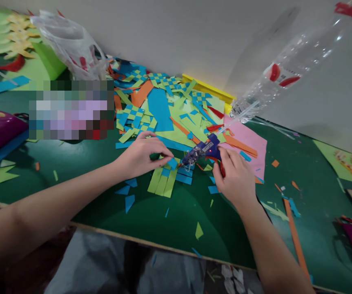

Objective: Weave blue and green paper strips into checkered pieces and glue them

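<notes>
My right hand (235, 175) is wrapped round the handle of a blue glue gun (208, 148) with a clear glue stick at its back. Its nozzle points left, close to a small woven piece of green and blue paper strips (163, 179) on the table. Between the thumb and fingertips of my left hand (147, 157) is the end of a blue paper strip (172, 163), lifted from the woven piece. Strings of glue seem to cling to the front of the gun. Several finished-looking woven pieces (131, 116) lie behind my hands.
Blue, green and orange paper is heaped along the wall, with a pink sheet (260, 147) at its right. A plastic bottle (298, 61) leans behind. A white plastic bag (78, 49) stands back left. Purple devices (3, 130) sit at both sides. Scraps dot the green table (121, 228).
</notes>
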{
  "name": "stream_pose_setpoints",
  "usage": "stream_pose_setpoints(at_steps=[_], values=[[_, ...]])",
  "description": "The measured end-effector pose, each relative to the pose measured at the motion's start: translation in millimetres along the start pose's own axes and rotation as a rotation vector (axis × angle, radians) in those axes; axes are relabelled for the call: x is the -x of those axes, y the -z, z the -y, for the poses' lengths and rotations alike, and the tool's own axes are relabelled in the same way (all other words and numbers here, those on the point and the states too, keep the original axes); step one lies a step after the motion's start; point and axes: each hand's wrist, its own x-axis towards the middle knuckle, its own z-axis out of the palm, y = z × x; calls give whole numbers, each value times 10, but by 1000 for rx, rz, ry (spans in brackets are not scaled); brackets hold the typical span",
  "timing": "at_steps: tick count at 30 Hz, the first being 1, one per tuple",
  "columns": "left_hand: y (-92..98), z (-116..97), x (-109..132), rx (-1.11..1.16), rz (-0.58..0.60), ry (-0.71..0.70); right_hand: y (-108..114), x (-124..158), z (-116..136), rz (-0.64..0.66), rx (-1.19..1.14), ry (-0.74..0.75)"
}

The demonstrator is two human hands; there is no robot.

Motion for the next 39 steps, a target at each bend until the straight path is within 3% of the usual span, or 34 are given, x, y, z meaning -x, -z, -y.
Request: stream_pose_setpoints(at_steps=[10, 26, 32, 39], values=[[-2, -7, -1, -3, -2, 0, 9, 6, -16, 28, -13, -3], [-2, 3, 2, -4, 1, -17, 14, 2, -40, -112, 63, 76], [-2, 5, 1, -10, 8, -15, 42, 10, -81, -102, 50, 54], [-13, 10, 2, -10, 6, -23, 94, 12, -230, -181, 91, -22]])
